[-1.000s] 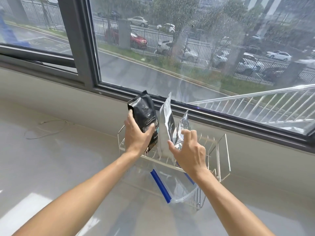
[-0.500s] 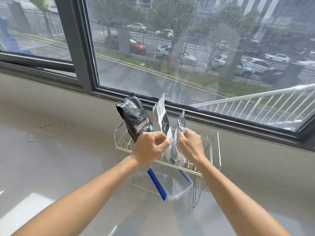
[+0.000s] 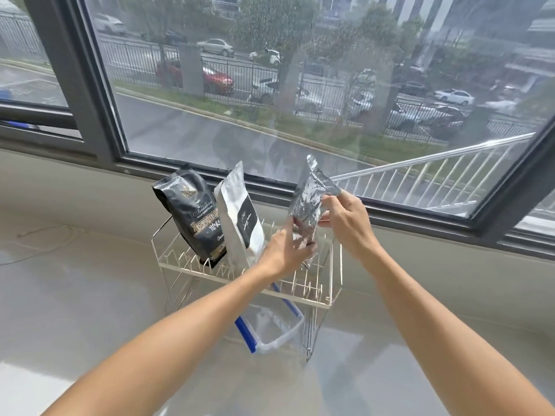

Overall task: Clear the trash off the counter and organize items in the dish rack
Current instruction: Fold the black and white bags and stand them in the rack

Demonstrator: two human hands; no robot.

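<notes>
We are looking down at a white wire dish rack (image 3: 327, 301) standing on a pale glossy counter (image 3: 90, 295) below a large dark-framed window (image 3: 99, 115). Our right hand (image 3: 348, 223) is pinching the crinkled silver foil pouch (image 3: 309, 199) by its right edge, thumb and fingers curled onto the foil, and is holding it tilted above the right part of the rack. Our left hand (image 3: 285, 253) is reaching up under the same pouch, with its fingers closing on the lower end, so both hands are grasping it.

To the left of the pouch, a white stand-up bag with a black label (image 3: 240, 217) is standing in the rack's slots, leaning slightly left. Just beside it, a glossy black coffee bag with gold lettering (image 3: 192, 214) is leaning the same way, its bottom wedged among the prongs at the rack's left side.

Under the rack, a clear plastic container with a blue strip along its edge (image 3: 270, 331) is lying tilted on the counter. A thin pale cord (image 3: 45, 244) is trailing across the counter well to the left.
</notes>
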